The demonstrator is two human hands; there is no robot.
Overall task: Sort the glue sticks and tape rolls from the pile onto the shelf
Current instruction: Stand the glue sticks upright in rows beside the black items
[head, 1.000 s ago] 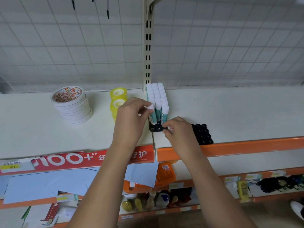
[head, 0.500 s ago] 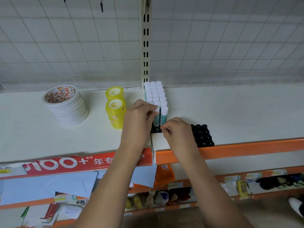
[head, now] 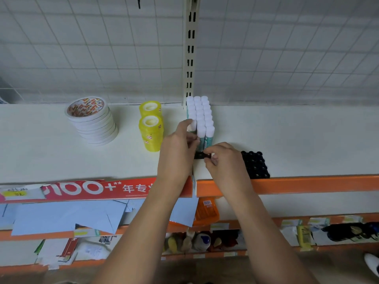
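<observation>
A block of white-capped glue sticks [head: 202, 117] stands upright in rows on a black tray [head: 200, 155], at the middle of the white shelf [head: 307, 140]. My left hand [head: 176, 152] grips one glue stick at the block's front left corner, thumb near its cap. At the tray's front edge, my right hand [head: 223, 160] pinches the tray with curled fingers. A stack of white tape rolls [head: 92, 119] and two stacks of yellow tape rolls [head: 150, 132] stand to the left.
A second black tray [head: 255, 165] with no sticks in it lies just right of my right hand, near the orange shelf lip [head: 307, 184]. A wire grid backs the shelf. Lower shelves hold blue envelopes [head: 67, 218] and mixed goods.
My left hand has brought its glue stick in against the front left of the block. My right hand has stayed at the tray's front edge.
</observation>
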